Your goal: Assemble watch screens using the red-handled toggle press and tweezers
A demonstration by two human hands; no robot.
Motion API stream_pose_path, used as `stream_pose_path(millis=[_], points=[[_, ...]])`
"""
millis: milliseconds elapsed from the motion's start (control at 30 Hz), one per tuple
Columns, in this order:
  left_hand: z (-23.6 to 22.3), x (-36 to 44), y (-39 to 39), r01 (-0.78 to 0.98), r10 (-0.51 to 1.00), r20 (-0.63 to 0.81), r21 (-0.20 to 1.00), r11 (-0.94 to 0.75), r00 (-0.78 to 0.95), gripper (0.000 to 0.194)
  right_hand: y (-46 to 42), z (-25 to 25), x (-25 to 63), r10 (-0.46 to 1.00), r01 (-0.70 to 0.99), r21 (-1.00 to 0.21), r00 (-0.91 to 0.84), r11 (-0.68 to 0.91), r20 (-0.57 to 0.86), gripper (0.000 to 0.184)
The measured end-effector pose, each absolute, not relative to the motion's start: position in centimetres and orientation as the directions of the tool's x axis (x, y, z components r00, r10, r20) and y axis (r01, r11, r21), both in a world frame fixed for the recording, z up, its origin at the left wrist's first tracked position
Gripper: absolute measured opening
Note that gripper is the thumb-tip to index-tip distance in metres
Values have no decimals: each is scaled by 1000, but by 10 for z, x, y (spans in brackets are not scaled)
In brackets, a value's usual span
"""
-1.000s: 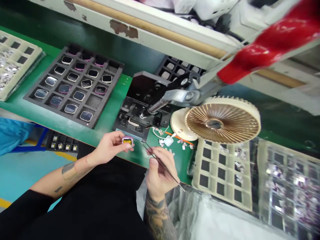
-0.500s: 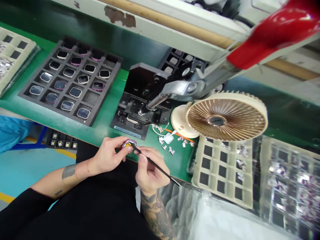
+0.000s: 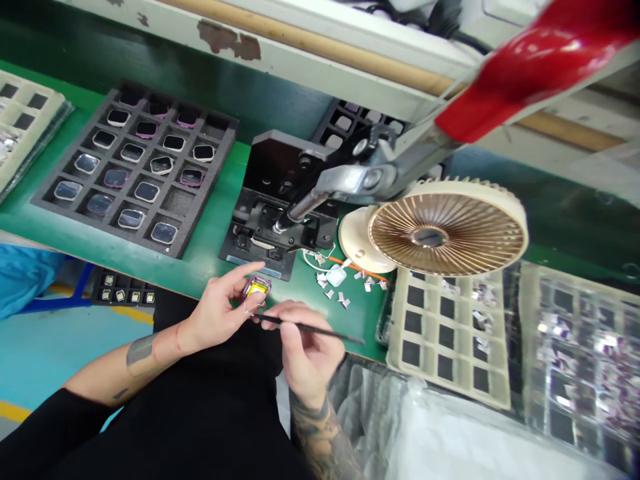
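- A long green desk runs across the scene, with a dark grey foam tray of watch cases at far left.
- The left hand is nearer a small pink-rimmed case with a yellow battery, pinching it at the fingertips, its longer sides tilted from near left to far right.
- The right hand closes narrowly on slim black tweezers, tips pointing left, just below the case.

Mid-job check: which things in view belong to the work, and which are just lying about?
In the work: left hand, pink-framed square case, right hand, black tweezers.

Lying about: foam tray of cases, black hand press, desk fan, white scraps.
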State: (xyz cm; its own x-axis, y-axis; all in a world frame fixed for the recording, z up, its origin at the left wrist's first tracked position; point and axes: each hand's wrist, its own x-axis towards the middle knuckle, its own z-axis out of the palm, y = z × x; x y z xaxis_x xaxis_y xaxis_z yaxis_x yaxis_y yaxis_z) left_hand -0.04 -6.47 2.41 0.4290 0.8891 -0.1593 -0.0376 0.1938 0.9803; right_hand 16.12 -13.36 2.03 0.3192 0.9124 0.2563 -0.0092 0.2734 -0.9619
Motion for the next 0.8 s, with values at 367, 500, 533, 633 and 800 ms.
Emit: stream_pose_path(millis=[367, 500, 533, 633, 800], points=[[19, 10, -60, -234, 851, -171, 917, 321, 497, 53, -125, 3, 172, 815, 17, -981, 554, 191, 168, 10], [8, 9, -56, -282, 840, -213, 877, 389, 499, 56, -127, 4, 176, 841, -38, -984, 525, 176, 130, 12], [6, 9, -55, -287, 839, -226, 868, 404, 495, 57, -127, 5, 178, 834, -33, -981, 534, 189, 143, 11], [2, 9, -55, -311, 836, -202, 863, 399, 510, 58, -125, 7, 178, 777, 23, -972, 596, 234, 201, 9], [2, 11, -56, -302, 824, -210, 859, 412, 526, 58, -118, 6, 166, 821, 1, -984, 551, 180, 150, 14]])
